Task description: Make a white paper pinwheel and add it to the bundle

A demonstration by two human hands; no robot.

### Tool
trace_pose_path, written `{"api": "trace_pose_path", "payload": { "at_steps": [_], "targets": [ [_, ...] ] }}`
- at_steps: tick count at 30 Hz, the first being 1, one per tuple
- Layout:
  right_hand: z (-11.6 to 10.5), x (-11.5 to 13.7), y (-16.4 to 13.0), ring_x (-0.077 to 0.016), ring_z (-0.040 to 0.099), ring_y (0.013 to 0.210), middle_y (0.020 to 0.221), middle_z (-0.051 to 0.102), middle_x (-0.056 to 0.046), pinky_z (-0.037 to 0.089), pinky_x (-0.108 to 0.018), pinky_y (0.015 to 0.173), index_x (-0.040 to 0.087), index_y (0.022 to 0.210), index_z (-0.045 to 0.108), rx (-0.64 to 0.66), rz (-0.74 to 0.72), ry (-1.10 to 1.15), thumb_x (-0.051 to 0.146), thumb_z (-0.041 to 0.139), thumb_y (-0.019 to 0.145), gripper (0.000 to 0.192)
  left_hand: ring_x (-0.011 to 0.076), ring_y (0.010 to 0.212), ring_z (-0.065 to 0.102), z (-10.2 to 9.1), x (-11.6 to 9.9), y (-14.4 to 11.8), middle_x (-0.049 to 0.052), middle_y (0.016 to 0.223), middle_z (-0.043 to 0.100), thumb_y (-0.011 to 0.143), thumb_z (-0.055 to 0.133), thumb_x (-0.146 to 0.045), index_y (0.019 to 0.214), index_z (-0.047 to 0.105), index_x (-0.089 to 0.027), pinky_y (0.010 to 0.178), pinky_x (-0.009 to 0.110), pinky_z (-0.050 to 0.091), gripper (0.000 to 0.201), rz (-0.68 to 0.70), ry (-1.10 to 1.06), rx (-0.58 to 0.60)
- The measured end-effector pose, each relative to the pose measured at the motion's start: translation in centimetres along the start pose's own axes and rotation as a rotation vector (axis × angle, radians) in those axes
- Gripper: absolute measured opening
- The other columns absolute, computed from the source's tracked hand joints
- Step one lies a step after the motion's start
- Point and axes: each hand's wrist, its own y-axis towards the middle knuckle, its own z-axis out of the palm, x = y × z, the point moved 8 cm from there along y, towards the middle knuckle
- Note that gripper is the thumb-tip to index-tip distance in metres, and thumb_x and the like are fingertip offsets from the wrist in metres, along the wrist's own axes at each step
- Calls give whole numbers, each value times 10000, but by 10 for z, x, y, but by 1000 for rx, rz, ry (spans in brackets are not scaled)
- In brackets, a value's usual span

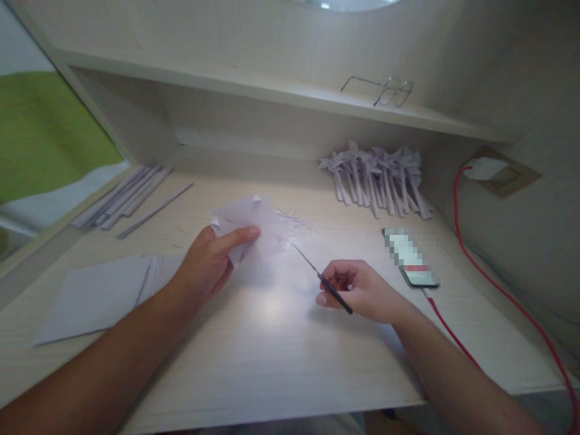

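Observation:
My left hand [212,260] pinches a folded white paper piece [254,217] with pointed flaps, raised over the desk, thumb pressed on its face. In my right hand [357,290] is a pair of scissors [333,292] with dark handles. The thin blades point up and left, their tip close to the paper's right corner; I cannot tell whether they touch it. Behind the paper, thin white paper strips [294,225] lie in a small heap on the desk.
Several paper pinwheels [378,181] on rolled sticks lie at back right. Rolled paper tubes [127,196] and stacked paper sheets [95,296] are at left. A phone [410,257] with a red cable [453,338] lies right. Glasses [385,90] rest on the shelf [226,81] above.

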Motion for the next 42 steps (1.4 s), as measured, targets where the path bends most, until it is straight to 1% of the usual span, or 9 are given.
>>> {"api": "trace_pose_path", "payload": {
  "at_steps": [7, 20, 24, 28, 31, 33, 37, 40, 42],
  "targets": [
    [5, 2, 0, -89, 416, 548, 598, 521, 59, 304, -236, 505, 172, 716, 668, -8, -20, -9, 444, 903, 665, 363, 203, 766, 726, 9, 6, -3, 35, 859, 796, 728, 820, -251, 926, 774, -181, 731, 275, 560, 216, -38, 26, 48],
    [2, 1, 0, -89, 411, 574, 610, 500, 59, 301, -243, 524, 161, 698, 654, -36, -30, -33, 444, 889, 696, 368, 171, 761, 704, 5, 8, -3, 20, 854, 785, 747, 825, -275, 872, 791, -200, 745, 258, 545, 149, -36, 55, 56],
    [3, 3, 0, -86, 402, 566, 598, 482, 61, 290, -239, 517, 163, 669, 621, -42, -31, -2, 444, 893, 685, 392, 154, 732, 683, -1, 9, -2, 13, 835, 775, 727, 847, -273, 899, 786, -194, 686, 228, 527, 199, -12, 90, 17],
    [4, -1, 1, -84, 389, 556, 593, 465, 65, 275, -240, 510, 171, 655, 585, -27, -10, -5, 454, 890, 679, 417, 163, 666, 667, -4, 11, 0, 29, 785, 760, 693, 871, -308, 877, 778, -159, 653, 255, 535, 254, -16, 109, -21],
    [3, -7, 4, -89, 389, 568, 615, 472, 62, 276, -246, 515, 175, 671, 581, 5, 22, -82, 450, 878, 692, 406, 175, 675, 671, -8, 11, 1, 41, 792, 758, 667, 884, -313, 820, 770, -146, 674, 278, 550, 253, -24, 94, -63],
    [-4, -8, 6, -93, 388, 582, 629, 469, 59, 273, -249, 523, 175, 678, 585, -30, 20, -134, 448, 870, 702, 396, 176, 673, 666, -12, 12, 3, 29, 771, 746, 666, 884, -315, 811, 767, -156, 677, 281, 549, 245, -10, 125, -80],
    [-24, -1, 6, -102, 414, 594, 649, 501, 49, 288, -251, 534, 175, 747, 616, -193, -34, -25, 488, 844, 728, 388, 202, 659, 672, -10, 25, 3, 37, 716, 733, 715, 841, -362, 798, 771, -169, 645, 292, 532, 222, -85, 310, 53],
    [-24, 3, 2, -100, 424, 579, 635, 512, 47, 295, -250, 526, 175, 746, 623, -151, -48, 32, 490, 858, 714, 395, 205, 618, 665, -5, 34, 0, 53, 715, 741, 742, 790, -390, 786, 765, -167, 590, 289, 506, 228, -159, 372, 159],
    [-24, 4, -1, -97, 421, 572, 617, 505, 49, 294, -246, 520, 175, 724, 623, -106, -41, -9, 471, 875, 700, 390, 197, 593, 654, -4, 32, 0, 41, 690, 731, 730, 772, -375, 756, 757, -175, 561, 277, 485, 203, -159, 372, 164]
  ]
}}
